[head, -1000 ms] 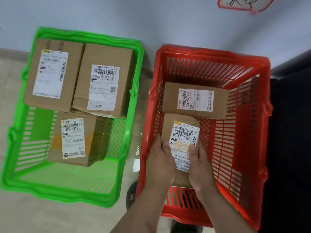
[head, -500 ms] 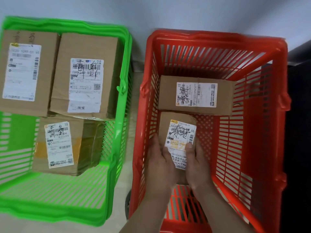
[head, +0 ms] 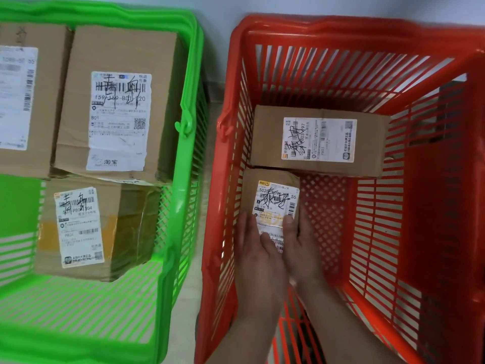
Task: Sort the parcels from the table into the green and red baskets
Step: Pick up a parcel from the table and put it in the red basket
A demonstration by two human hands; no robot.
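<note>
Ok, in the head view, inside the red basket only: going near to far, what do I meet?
Left hand and right hand, side by side, holding the small parcel → the small parcel itself → the larger parcel → the red basket's far wall.

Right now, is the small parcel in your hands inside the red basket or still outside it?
Inside. The small parcel sits below the red basket rim, beside the larger parcel, with both hands on it.

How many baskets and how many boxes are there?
Green basket: 1
Red basket: 1
Boxes in the green basket: 3
Boxes in the red basket: 2
Total: 2 baskets, 5 boxes
</note>
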